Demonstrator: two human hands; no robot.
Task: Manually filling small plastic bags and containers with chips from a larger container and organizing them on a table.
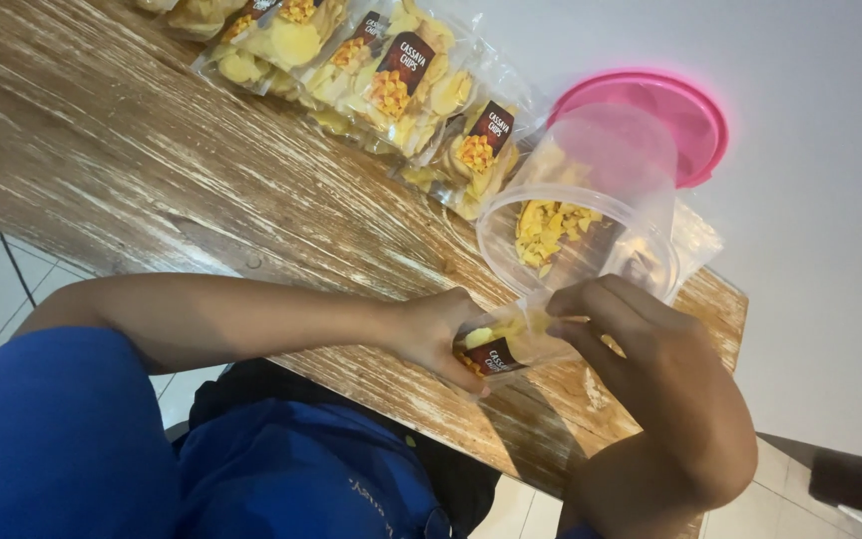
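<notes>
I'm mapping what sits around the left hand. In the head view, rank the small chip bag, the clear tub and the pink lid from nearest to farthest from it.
From the left hand:
1. Small chip bag: held in both hands, at the table's near edge.
2. Clear tub: just beyond the bag, on the wooden table.
3. Pink lid: behind the tub, farthest.

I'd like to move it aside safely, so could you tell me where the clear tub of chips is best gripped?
Probably by the clear tub's side wall just below the open rim, fingers coming from the far side. It lies tilted with its mouth facing the person, and both hands, left hand and right hand, crowd the near side with a small packet.
</notes>
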